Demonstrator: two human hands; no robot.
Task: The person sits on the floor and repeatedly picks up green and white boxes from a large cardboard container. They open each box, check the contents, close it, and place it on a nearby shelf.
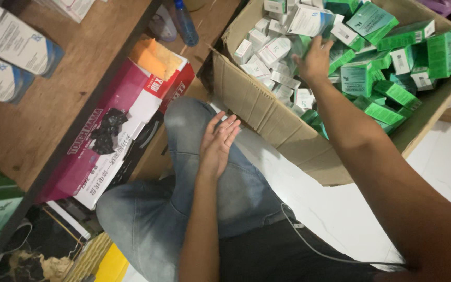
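Right hand (315,61) reaches into cardboard box (267,112), fingers closing on a white carton (309,21) near its far edge. Left hand (218,143) rests open, empty; a firm side pinch seems best

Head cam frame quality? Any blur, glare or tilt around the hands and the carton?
Head view: the right hand is motion-smeared over the small boxes in the cardboard carton; the left hand, open above the knee, is sharper; lighting is soft and dim, with mild sheen on the white floor and no hard glare; the frame is strongly tilted.
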